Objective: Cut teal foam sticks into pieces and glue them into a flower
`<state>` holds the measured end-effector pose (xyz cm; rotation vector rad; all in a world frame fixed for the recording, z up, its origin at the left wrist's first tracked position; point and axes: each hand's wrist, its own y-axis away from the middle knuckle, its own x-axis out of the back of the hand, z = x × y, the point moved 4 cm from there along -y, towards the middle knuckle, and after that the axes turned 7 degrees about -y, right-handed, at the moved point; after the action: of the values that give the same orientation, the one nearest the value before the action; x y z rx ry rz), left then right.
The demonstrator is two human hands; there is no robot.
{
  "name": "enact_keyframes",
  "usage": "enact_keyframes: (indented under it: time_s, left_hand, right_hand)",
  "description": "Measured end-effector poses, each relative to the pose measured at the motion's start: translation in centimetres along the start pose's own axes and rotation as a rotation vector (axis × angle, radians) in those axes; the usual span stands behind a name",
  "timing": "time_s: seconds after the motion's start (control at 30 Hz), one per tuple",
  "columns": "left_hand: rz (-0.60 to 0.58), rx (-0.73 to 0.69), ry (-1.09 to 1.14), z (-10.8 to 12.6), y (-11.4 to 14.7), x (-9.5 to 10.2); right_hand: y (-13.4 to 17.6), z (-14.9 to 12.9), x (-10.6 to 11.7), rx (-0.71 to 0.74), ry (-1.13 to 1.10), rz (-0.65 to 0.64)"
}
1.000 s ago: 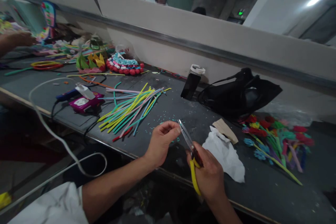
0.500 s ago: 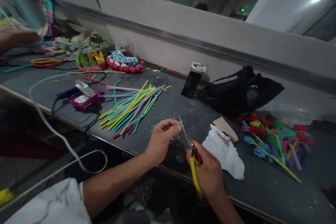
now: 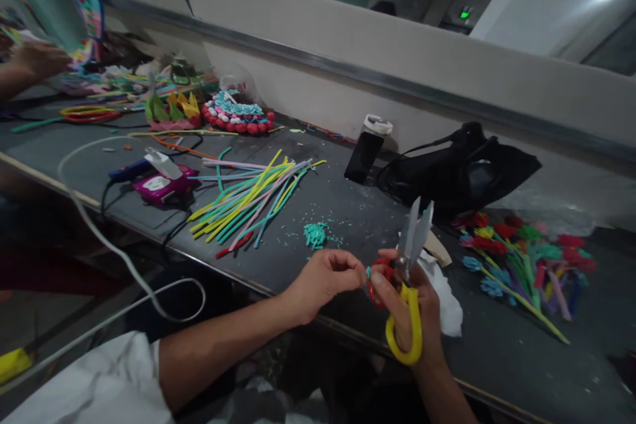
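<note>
My left hand (image 3: 330, 281) is closed in a pinch, its fingertips at a tiny teal piece (image 3: 368, 272) that looks cut from a pipe cleaner. The thumb and finger of my right hand (image 3: 415, 305) meet the same piece from the other side. Scissors (image 3: 410, 255) with one yellow and one red handle loop hang in my right hand, blades upward and slightly apart. Just beyond my left hand lies a small heap of teal clippings (image 3: 315, 234) with crumbs around it. Long yellow, teal, pink and blue pipe cleaners (image 3: 248, 202) are spread farther left.
A purple device (image 3: 163, 187) with a cable lies at left, near beaded craftwork (image 3: 238, 112). A bottle (image 3: 368, 149), a black bag (image 3: 457, 172), white tissue (image 3: 444, 298) and pipe-cleaner flowers (image 3: 527, 258) stand or lie to the right. Another person's hand (image 3: 37, 61) shows far left.
My right hand has turned the scissors from pointing at my left fingertips to upright, blades parted. Both hands have shifted right and now meet at the teal piece. The teal heap has come into view.
</note>
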<state>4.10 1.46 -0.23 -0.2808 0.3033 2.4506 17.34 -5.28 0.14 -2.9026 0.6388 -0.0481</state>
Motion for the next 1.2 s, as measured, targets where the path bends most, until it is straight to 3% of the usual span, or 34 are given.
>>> enact_keyframes:
  time_s: [0.27, 0.5, 0.57, 0.63, 0.73, 0.87, 1.0, 1.2]
  left_hand:
    - [-0.036, 0.078, -0.088, -0.6, -0.2, 0.0]
    - [0.096, -0.261, -0.626, 0.4, 0.3, -0.2]
    - [0.117, -0.314, -0.650, 0.6, 0.4, -0.2]
    - [0.109, -0.286, -0.523, 0.6, 0.2, 0.1]
    - [0.137, -0.184, -0.125, 0.9, -0.4, 1.1]
    - [0.211, -0.202, 0.211, 2.1, -0.8, 2.6]
    - [0.214, -0.226, 0.253, 2.5, -0.7, 3.1]
    - [0.214, -0.229, 0.218, 2.3, -0.6, 3.0]
  right_hand:
    - [-0.1, 0.2, 0.0, 0.015, -0.001, 0.018]
    - [0.3, -1.5, -0.2, 0.124, 0.175, 0.134]
    - [0.4, -1.9, -0.2, 0.168, 0.265, 0.139]
    - [0.5, -2.0, -0.2, 0.207, 0.374, 0.124]
    - [0.4, -1.4, -0.1, 0.260, 0.536, 0.088]
    - [0.5, -0.2, -0.3, 0.371, 0.681, 0.033]
    - [0.8, 0.6, -0.9, 0.476, 0.771, -0.051]
    - [0.9, 0.7, -1.1, 0.471, 0.772, -0.068]
